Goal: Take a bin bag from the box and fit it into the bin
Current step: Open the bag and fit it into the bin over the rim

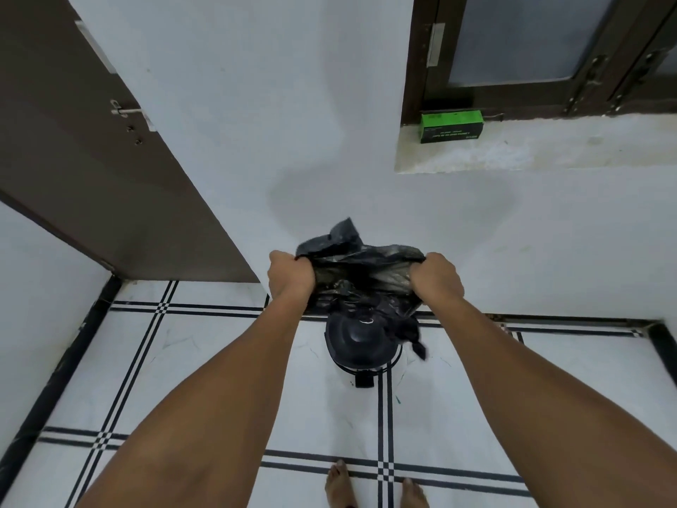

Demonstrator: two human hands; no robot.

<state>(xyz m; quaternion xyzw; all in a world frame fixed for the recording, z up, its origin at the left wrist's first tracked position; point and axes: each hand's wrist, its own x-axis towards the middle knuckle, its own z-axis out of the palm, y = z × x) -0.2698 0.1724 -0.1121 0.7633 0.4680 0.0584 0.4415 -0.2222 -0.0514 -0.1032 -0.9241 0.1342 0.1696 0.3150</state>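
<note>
I hold a crumpled black bin bag point(361, 273) stretched between both hands in front of me. My left hand point(289, 276) grips its left edge and my right hand point(437, 280) grips its right edge. The bag's mouth is pulled partly apart and its lower end dangles down. Directly under it on the floor stands a small bin point(357, 342) with a black domed lid, shut, and a foot pedal at its front. The bag hides the bin's back part. A green box point(451, 126) lies on the window sill, up and to the right.
The bin stands against a white wall on a white tiled floor point(205, 372) with black lines. A brown door point(95, 148) is at the left, a dark window frame point(531, 93) at the upper right. My bare feet point(377, 487) show at the bottom edge.
</note>
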